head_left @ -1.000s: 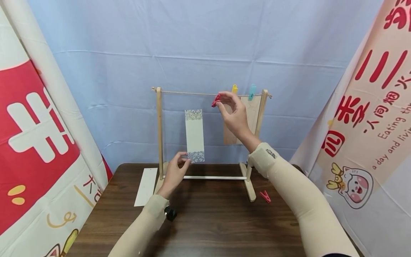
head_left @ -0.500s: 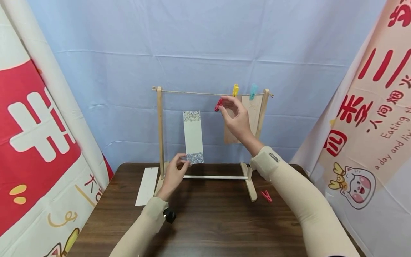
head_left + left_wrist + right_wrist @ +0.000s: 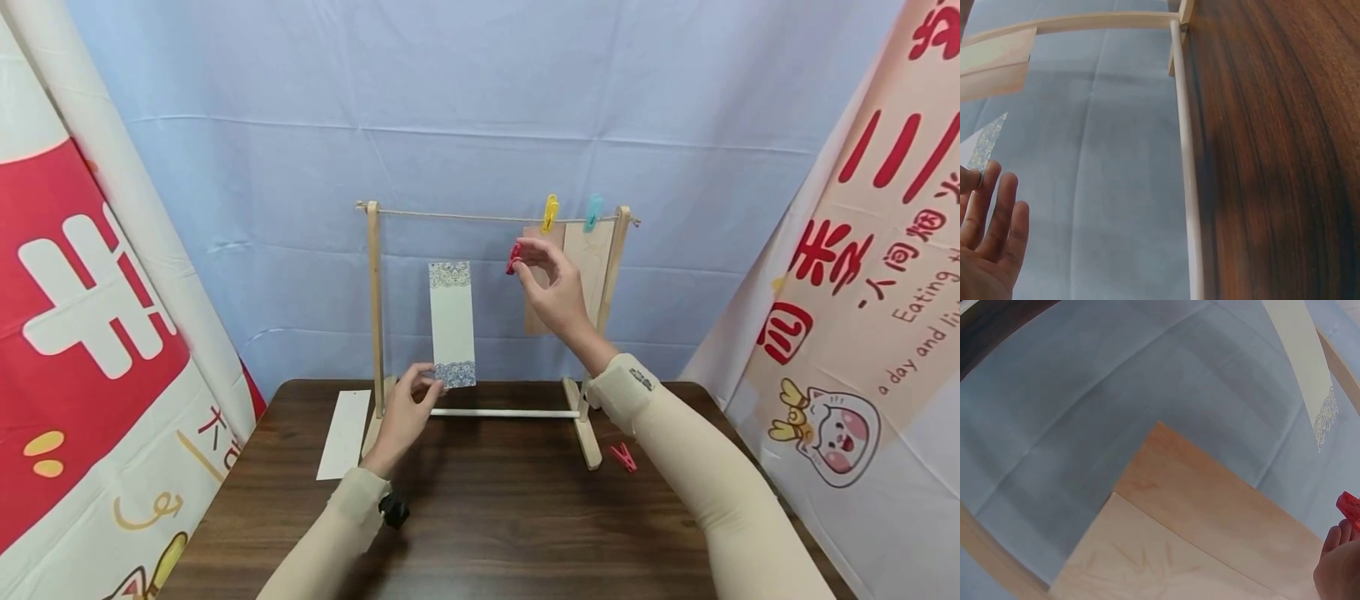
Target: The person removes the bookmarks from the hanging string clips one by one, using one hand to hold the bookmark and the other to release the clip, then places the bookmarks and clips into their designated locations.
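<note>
My left hand (image 3: 408, 412) pinches the lower corner of a white paper strip (image 3: 452, 325) with lace-like patterned bands at both ends. The strip stands upright in the air, its top below the rope (image 3: 450, 217). In the left wrist view the thumb and index finger meet on the patterned end (image 3: 986, 142). My right hand (image 3: 557, 287) pinches a red clothespin (image 3: 513, 258) to the right of the strip, also below the rope. On the rope, a yellow clothespin (image 3: 551, 213) and a light blue clothespin (image 3: 592, 213) hold a tan card (image 3: 534, 321) and a paler card (image 3: 588, 258), which overlap.
The rope runs between two posts of a wooden stand (image 3: 374, 317), joined low down by a white rod (image 3: 510, 413). Another white strip (image 3: 343, 435) lies on the dark wooden table (image 3: 510, 517) at left. A second red clothespin (image 3: 623, 457) lies at right.
My right hand has lowered the red clothespin from near rope height and shifted slightly right. The strip in my left hand has sunk a little.
</note>
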`<state>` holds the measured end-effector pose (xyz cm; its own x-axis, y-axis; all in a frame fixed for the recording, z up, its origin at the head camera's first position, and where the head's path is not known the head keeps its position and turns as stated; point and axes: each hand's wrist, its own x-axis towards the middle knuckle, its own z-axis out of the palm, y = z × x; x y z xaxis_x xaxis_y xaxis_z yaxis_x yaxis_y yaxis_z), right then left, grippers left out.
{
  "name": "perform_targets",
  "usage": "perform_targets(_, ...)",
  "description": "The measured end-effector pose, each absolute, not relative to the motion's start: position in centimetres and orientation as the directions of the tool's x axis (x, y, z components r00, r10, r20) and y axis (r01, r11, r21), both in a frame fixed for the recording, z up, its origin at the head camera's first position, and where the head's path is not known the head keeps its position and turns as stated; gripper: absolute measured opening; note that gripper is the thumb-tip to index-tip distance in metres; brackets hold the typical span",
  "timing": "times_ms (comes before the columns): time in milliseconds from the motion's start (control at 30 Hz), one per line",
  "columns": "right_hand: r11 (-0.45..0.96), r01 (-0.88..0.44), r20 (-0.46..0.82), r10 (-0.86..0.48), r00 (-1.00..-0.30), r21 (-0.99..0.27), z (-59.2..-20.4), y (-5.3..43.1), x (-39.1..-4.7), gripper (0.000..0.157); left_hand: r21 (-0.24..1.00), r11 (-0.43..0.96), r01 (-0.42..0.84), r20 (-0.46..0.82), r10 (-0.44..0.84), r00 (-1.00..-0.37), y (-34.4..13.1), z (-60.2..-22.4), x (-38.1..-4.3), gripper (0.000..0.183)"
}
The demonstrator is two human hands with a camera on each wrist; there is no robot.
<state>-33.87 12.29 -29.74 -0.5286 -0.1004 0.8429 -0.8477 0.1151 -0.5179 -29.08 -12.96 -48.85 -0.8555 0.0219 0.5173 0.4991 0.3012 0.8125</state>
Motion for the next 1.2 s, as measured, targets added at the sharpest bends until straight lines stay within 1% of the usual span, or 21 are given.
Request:
perform_targets(233, 0.097, -0.856, 0.849, -0.115, -0.516, -0.508, -30.5, 12.7, -33.1, 0.035, 0.812, 0.313, 0.492, 0.515, 0.012, -0.857, -13.2, -49.0, -28.5, 0.028)
perform_targets(500, 0.115, -0.841, 0.829, -0.143, -0.541, -0.529, -31.7, 13.3, -33.0, 0.034, 0.819, 0.337, 0.464, 0.492, 0.001, -0.870, -13.4, -49.7, -28.2, 0.026)
perform_targets(700, 0.118, -0.841, 0.825, -0.162, -0.542, -0.529, -32.5, 13.6, -33.1, 0.034, 0.821, 0.329, 0.466, 0.502, -0.028, -0.865, -13.6, -50.2, -27.9, 0.025)
perform_targets(900, 0.101, -0.838, 0.822, -0.168, -0.545, -0.535, -33.3, 13.8, -33.0, 0.034, 0.834, 0.309, 0.458, 0.485, -0.014, -0.874, -14.0, -50.8, -27.4, 0.025)
perform_targets(1200, 0.099, -0.815, 0.800, -0.155, -0.580, -0.571, -36.1, 15.0, -35.2, 0.035, 0.854, 0.263, 0.450, 0.471, -0.022, -0.882, -14.1, -51.3, -27.2, 0.023)
